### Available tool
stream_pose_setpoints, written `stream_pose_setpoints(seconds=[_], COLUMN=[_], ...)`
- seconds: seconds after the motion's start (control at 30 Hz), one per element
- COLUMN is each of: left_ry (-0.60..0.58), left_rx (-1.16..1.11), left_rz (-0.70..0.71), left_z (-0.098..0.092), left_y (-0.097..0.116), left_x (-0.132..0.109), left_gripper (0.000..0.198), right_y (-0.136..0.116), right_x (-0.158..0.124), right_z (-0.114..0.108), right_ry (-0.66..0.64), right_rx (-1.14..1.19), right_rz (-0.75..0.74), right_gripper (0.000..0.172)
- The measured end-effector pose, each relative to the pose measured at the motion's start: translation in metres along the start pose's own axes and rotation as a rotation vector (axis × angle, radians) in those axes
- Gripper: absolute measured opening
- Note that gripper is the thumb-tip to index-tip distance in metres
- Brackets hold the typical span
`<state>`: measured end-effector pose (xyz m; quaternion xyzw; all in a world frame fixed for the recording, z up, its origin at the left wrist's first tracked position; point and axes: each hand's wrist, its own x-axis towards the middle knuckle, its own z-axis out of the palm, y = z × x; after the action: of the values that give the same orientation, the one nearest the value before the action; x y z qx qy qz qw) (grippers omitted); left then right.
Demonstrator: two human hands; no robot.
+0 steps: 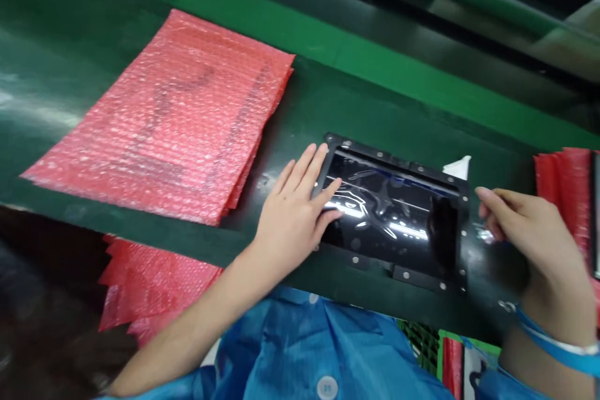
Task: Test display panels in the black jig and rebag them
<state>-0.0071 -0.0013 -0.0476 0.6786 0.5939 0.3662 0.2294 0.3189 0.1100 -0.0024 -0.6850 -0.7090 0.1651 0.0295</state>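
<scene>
While the black panel [398, 212] lies flat on the green belt [328, 100], the left hand [293, 212] presses its nine o'clock end, fingers spread. The right hand [529, 237] curls at three o'clock, and I cannot tell its grip. Pink bubble bags [173, 119] sit at ten o'clock.

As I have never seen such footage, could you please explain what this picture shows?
There is no machine: one camera worn on a person's head looks down at their two bare hands. The left hand lies flat on the left end of a glossy black rectangular panel with a screw-tabbed frame. The right hand is curled at the panel's right edge; whether it grips anything is unclear. It lies on a dark green work surface, with a stack of red bubble-wrap sheets to the left.
</scene>
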Motion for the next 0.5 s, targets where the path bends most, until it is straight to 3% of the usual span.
stream_pose_setpoints(seconds=[0.07,0.17,0.27,0.37,0.5], left_ry=[-0.042,-0.298,-0.421,-0.418,-0.444], left_rx=[-0.055,-0.095,-0.111,-0.129,0.057], left_rz=[0.110,0.355,0.410,0.372,0.414], left_z=[0.028,0.078,0.113,0.126,0.121], left_y=[0.026,0.062,0.078,0.077,0.077], left_x=[-0.001,-0.005,-0.007,-0.009,-0.008], left_gripper=[0.050,0.056,0.055,0.049,0.047], right_y=[0.001,0.003,0.002,-0.004,-0.012], right_x=[0.008,0.024,0.039,0.047,0.046], right_z=[-0.001,0.002,0.009,0.012,0.011], right_ry=[-0.065,-0.164,-0.217,-0.222,-0.191], right_rx=[0.079,0.128,0.087,-0.051,-0.123], right_rz=[0.083,0.132,0.151,0.144,0.128], right_gripper=[0.055,0.051,0.051,0.052,0.053])
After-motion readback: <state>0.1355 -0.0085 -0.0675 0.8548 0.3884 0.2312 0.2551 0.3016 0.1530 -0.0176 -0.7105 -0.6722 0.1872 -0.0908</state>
